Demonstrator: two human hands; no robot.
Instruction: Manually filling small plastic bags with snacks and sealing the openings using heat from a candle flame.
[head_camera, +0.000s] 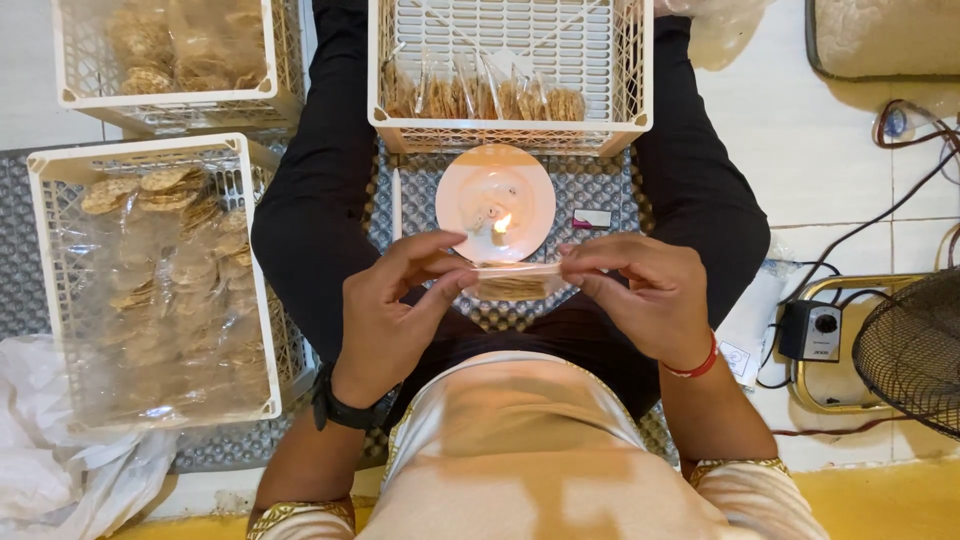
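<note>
I sit cross-legged and hold a small clear packet of round crackers (512, 284) between both hands, just in front of a lit candle (499, 229) that stands on a pink plate (470, 190). My left hand (395, 310) pinches the packet's left end, thumb on top. My right hand (640, 295), with a red bracelet at the wrist, grips the right end. The packet's top edge lies close below the flame.
A white crate (400, 125) beyond the plate holds a row of sealed cracker packets. Two more white crates (45, 250) at my left hold loose crackers in plastic. A fan (915, 350), a grey switch box (812, 330) and cables lie at the right.
</note>
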